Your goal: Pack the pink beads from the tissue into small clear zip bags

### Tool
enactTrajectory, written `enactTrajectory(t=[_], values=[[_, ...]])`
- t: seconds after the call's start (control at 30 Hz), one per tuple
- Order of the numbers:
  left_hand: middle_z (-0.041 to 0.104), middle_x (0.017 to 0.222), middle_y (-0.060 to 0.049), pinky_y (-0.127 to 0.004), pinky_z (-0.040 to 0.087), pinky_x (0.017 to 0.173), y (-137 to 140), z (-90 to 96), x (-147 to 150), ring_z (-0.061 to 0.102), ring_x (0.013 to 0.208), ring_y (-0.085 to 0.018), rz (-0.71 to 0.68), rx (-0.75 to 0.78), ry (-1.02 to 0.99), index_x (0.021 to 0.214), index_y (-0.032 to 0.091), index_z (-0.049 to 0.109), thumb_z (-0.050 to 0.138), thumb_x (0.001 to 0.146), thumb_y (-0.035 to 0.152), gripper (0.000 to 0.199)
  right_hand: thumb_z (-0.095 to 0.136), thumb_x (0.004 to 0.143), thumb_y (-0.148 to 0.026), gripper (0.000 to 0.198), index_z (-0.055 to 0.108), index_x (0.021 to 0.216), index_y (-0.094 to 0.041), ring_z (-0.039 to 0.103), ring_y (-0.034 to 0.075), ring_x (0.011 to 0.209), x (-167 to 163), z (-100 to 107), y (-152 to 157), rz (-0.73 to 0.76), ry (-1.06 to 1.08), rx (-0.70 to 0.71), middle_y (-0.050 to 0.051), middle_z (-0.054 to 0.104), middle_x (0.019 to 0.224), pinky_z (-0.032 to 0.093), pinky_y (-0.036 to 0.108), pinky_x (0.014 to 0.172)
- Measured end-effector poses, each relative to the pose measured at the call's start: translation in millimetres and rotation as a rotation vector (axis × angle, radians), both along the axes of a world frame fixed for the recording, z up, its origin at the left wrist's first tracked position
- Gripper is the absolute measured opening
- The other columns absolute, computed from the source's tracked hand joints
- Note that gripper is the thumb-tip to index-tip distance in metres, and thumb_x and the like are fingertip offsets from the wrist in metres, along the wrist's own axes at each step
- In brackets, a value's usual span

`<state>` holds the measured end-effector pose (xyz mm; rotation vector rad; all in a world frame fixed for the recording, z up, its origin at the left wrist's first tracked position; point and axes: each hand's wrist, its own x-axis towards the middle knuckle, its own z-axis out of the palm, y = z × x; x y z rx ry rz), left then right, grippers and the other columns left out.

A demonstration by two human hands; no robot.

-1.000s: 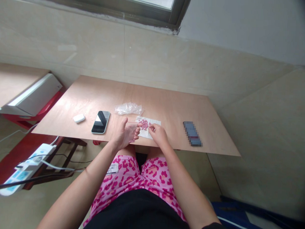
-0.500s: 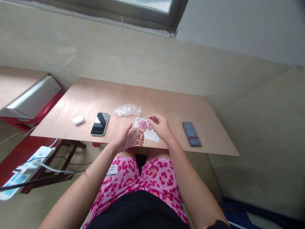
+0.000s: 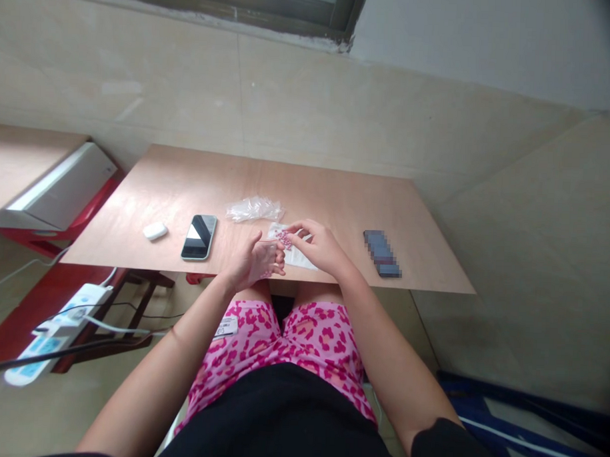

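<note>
Small pink beads (image 3: 283, 238) lie in a heap on a white sheet or bag (image 3: 300, 257) near the table's front edge. My right hand (image 3: 320, 248) reaches over the sheet from the right, thumb and forefinger bent together at the beads. Whatever is between those fingertips is too small to make out. Just left of the sheet, my left hand (image 3: 256, 260) is turned palm up with its fingers curled around what looks like a small clear plastic bag (image 3: 268, 255). A trace of pink shows at its lower end.
Crumpled clear plastic (image 3: 254, 209) lies behind the beads. A phone (image 3: 199, 237) and a white earphone case (image 3: 155, 232) are to the left; a pixelated dark phone-like object (image 3: 383, 254) is to the right. A power strip (image 3: 58, 333) with cables rests on the red bench (image 3: 12, 318).
My right hand has shifted left and down onto the beads, now covering part of them. My left hand keeps about the same pose. The camera view has tilted slightly downward.
</note>
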<state>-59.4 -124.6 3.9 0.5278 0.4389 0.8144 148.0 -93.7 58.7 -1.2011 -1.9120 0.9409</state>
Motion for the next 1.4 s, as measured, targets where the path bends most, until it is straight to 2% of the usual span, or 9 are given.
enactTrajectory(t=[0.1,0.27,0.5,0.7,0.83,0.93,1.4], values=[[0.067,0.085,-0.011,-0.032,0.054,0.067,3,-1.7,-1,0.067,0.080,-0.025,0.049,-0.015,-0.028,0.105,0.015,0.070,0.054,0.096,0.068,0.057,0.066,0.096,-0.034,0.020,0.077,0.106,-0.021,0.070,0.020,0.090,2,-6,-7,0.015,-0.004,-0.008,0.007,0.076,0.108,0.056,0.030,0.080],[0.067,0.086,-0.011,-0.032,0.054,0.065,6,-2.9,-3,0.066,0.079,-0.025,0.053,0.005,-0.026,0.102,0.014,0.069,0.053,0.094,0.071,0.060,0.065,0.098,-0.034,0.020,0.076,0.107,-0.021,0.070,0.018,0.085,11,-23,-8,0.007,-0.017,-0.008,0.005,0.077,0.105,0.055,0.030,0.080],[0.066,0.087,-0.011,-0.041,0.059,0.083,6,-1.1,-2,0.065,0.082,-0.025,0.123,-0.027,-0.020,0.099,0.014,0.069,0.051,0.095,0.068,0.057,0.068,0.094,-0.023,0.012,0.077,0.102,-0.021,0.068,0.021,0.083,27,-76,6,-0.225,-0.449,-0.010,0.008,0.076,0.102,0.049,0.031,0.080],[0.065,0.086,-0.010,-0.043,0.058,0.089,9,0.2,-4,0.065,0.084,-0.025,0.135,-0.034,-0.044,0.097,0.013,0.070,0.056,0.093,0.067,0.055,0.064,0.094,-0.020,0.026,0.074,0.118,-0.019,0.067,0.021,0.086,25,-106,7,-0.233,-0.516,0.018,0.010,0.072,0.110,0.049,0.030,0.083],[0.065,0.087,-0.009,-0.044,0.057,0.089,10,-1.2,-5,0.064,0.085,-0.025,0.134,-0.048,-0.065,0.098,0.014,0.069,0.059,0.091,0.068,0.056,0.061,0.098,-0.021,0.030,0.075,0.125,-0.021,0.067,0.024,0.098,25,-112,7,-0.212,-0.537,0.054,0.012,0.070,0.116,0.048,0.031,0.092],[0.066,0.088,-0.009,-0.042,0.058,0.087,11,-2.0,-5,0.064,0.084,-0.024,0.136,-0.054,-0.066,0.100,0.014,0.069,0.061,0.090,0.069,0.057,0.061,0.098,-0.020,0.027,0.076,0.120,-0.021,0.066,0.025,0.103,26,-112,6,-0.210,-0.533,0.065,0.011,0.070,0.116,0.048,0.031,0.094],[0.065,0.088,-0.009,-0.042,0.059,0.083,9,-1.0,-6,0.064,0.085,-0.025,0.146,-0.065,-0.058,0.100,0.014,0.068,0.060,0.090,0.069,0.056,0.064,0.093,-0.016,0.014,0.075,0.102,-0.020,0.065,0.022,0.094,25,-115,11,-0.243,-0.515,0.068,0.008,0.072,0.105,0.047,0.029,0.087]])
